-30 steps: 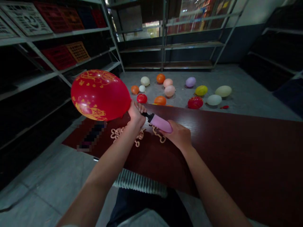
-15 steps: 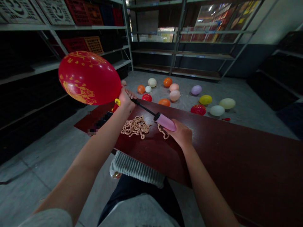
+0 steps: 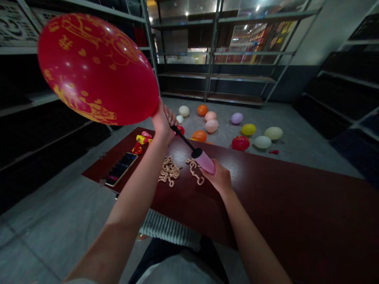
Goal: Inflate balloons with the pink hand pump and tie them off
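A large red balloon (image 3: 97, 71) with yellow printing rises at the upper left. My left hand (image 3: 164, 122) is closed around its neck, where the front end of a hand pump meets it. The balloon pump (image 3: 205, 161) has a pink body and a black rod that shows between my two hands. Wrapped round the pink body is my right hand (image 3: 219, 176), low over the table. Beneath the pump lie tan squiggly strands (image 3: 168, 171) in a pile, with a few separate tan strands (image 3: 196, 173) near my right fingers.
On the dark red table (image 3: 266, 197) lie a phone (image 3: 122, 169) and uninflated yellow, red and pink balloons (image 3: 143, 139). Several inflated balloons, one of them yellow (image 3: 248, 129), are scattered over the floor beyond. Metal shelves (image 3: 207, 75) stand along the back and left.
The red balloon looks larger and sits higher. My hands still hold the balloon neck and the pump. The view has tilted and shifted, bringing the whole phone and the uninflated balloons into sight.
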{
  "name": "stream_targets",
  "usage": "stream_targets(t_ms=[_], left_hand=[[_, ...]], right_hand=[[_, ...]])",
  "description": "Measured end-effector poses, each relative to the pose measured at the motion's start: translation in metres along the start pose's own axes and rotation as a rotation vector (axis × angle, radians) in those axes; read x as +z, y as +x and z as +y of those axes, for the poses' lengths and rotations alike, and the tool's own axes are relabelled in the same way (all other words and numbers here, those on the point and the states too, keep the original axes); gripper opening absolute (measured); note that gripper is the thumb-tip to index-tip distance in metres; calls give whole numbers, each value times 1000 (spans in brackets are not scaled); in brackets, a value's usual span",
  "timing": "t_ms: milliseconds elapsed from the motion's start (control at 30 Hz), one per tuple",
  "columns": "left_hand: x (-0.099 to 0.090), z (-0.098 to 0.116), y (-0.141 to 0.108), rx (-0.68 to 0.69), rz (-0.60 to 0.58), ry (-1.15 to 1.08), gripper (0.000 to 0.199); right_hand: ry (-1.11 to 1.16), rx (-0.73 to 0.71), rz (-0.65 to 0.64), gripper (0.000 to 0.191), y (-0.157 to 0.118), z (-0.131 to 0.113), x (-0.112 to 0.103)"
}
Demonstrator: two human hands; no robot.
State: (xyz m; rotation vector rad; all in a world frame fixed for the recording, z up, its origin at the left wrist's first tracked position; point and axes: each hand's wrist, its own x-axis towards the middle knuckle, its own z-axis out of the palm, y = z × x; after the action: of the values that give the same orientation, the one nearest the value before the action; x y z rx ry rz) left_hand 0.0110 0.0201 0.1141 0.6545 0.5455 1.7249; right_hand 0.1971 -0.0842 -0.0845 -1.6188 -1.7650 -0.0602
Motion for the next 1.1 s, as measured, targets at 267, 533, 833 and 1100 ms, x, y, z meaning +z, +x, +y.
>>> stream_targets(t_ms=[267, 533, 833, 1100], left_hand=[[10, -89, -23, -140, -60, 79, 54], [-16, -91, -26, -196, 85, -6, 52], [-62, -47, -17, -190, 239, -101, 48], [-99, 10, 6, -115, 275, -114, 52]], right_hand=[[-35, 119, 50, 48, 2, 2, 3], [-122, 67, 66, 49, 2, 1, 3], [-186, -115, 39, 51, -2, -8, 1], [-200, -220, 8, 47, -5, -7, 3]])
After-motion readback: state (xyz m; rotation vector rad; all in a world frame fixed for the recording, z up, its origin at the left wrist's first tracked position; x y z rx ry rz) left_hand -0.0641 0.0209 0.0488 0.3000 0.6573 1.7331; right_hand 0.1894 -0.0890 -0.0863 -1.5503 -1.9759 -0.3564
